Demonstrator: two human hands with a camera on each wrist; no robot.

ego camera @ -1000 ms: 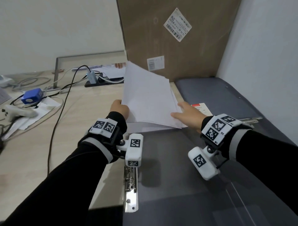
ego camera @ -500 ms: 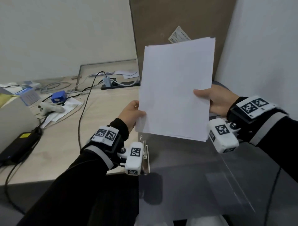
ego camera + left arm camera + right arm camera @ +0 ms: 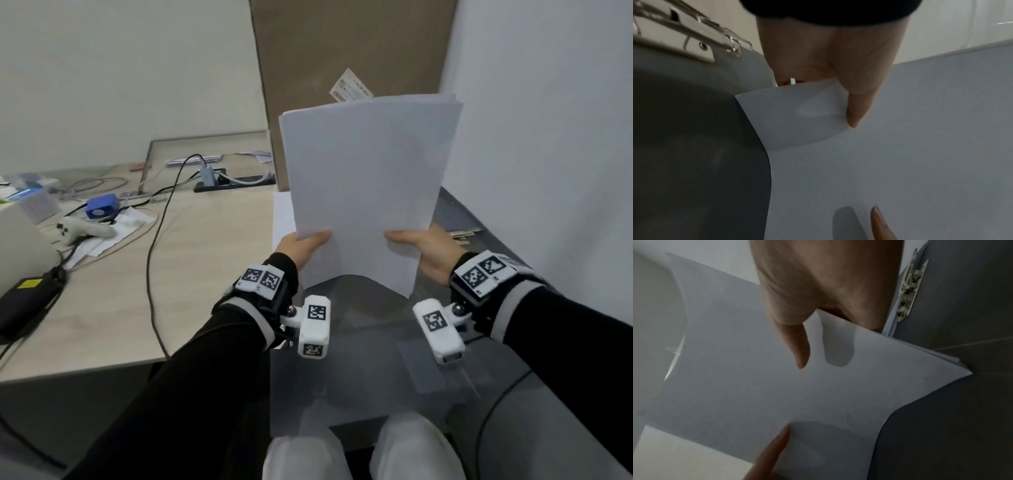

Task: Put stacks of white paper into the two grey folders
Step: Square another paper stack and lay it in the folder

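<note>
I hold a stack of white paper (image 3: 366, 185) upright over an open grey folder (image 3: 359, 346) that lies in front of me. My left hand (image 3: 303, 245) pinches the stack's lower left corner and my right hand (image 3: 419, 245) pinches its lower right. The bottom edge bows toward me. In the left wrist view my thumb presses the paper (image 3: 890, 146) beside the folder's metal clip (image 3: 684, 39). The right wrist view shows the paper (image 3: 746, 386) and a second grey folder (image 3: 962, 305) with its clip (image 3: 908, 293). That folder (image 3: 455, 209) lies behind the stack.
A tall cardboard box (image 3: 342, 51) stands behind the paper and a white wall (image 3: 548, 137) runs close on the right. More white paper (image 3: 281, 219) lies on the desk. Cables, a blue device (image 3: 101, 209), a white controller (image 3: 82, 231) and a black power brick (image 3: 27, 301) sit to the left.
The stack was lifted off the desk and stood upright. My hands moved from its sides down to its bottom corners, and the stack came lower and nearer to me.
</note>
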